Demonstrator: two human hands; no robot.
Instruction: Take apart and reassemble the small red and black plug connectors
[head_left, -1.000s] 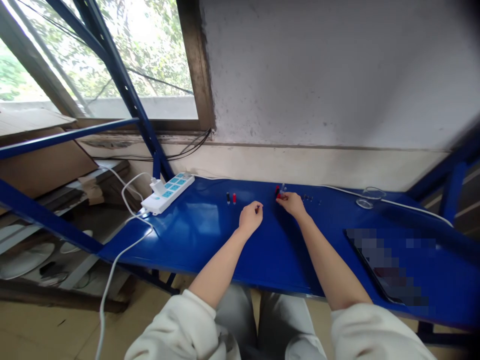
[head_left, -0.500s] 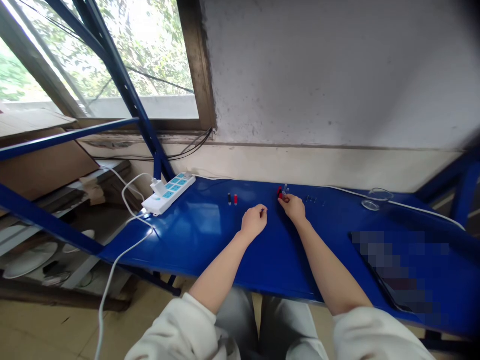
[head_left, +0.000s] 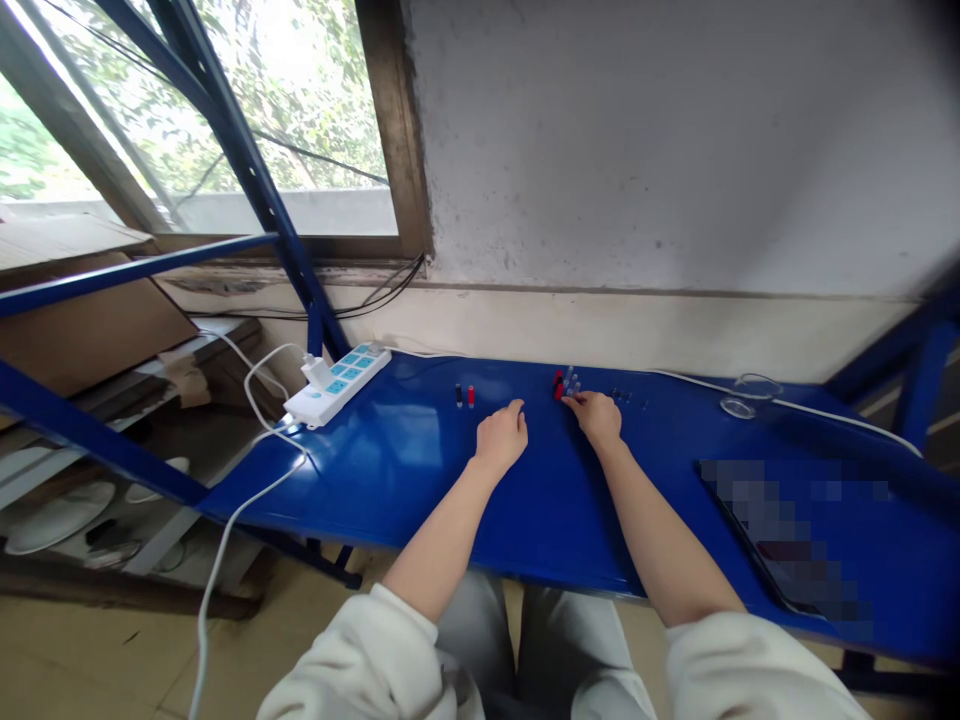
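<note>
My left hand (head_left: 502, 437) hovers over the blue table, its fingers curled; whatever they hold, if anything, is hidden. To its left, a small black cylinder (head_left: 459, 394) and a small red cylinder (head_left: 471, 395) stand side by side with clear lower ends. My right hand (head_left: 598, 417) is closed, its fingertips pinched at the lower end of one of the small red pieces (head_left: 558, 386) grouped there. Several small clear pieces (head_left: 572, 381) sit just behind those fingertips. Small dark and clear parts (head_left: 621, 396) lie beyond the right hand.
A white power strip (head_left: 337, 386) with a plugged-in adapter lies at the table's left end, its cable hanging over the edge. At right are a clear round object (head_left: 738, 407), a white cable (head_left: 847, 412) and a dark flat item (head_left: 780, 540), partly blurred. Blue frame posts flank the table.
My left hand has shifted slightly left and turned, so the dark bit at its fingertips no longer shows. My right fingertips have drawn back a little, uncovering more of the red and clear pieces.
</note>
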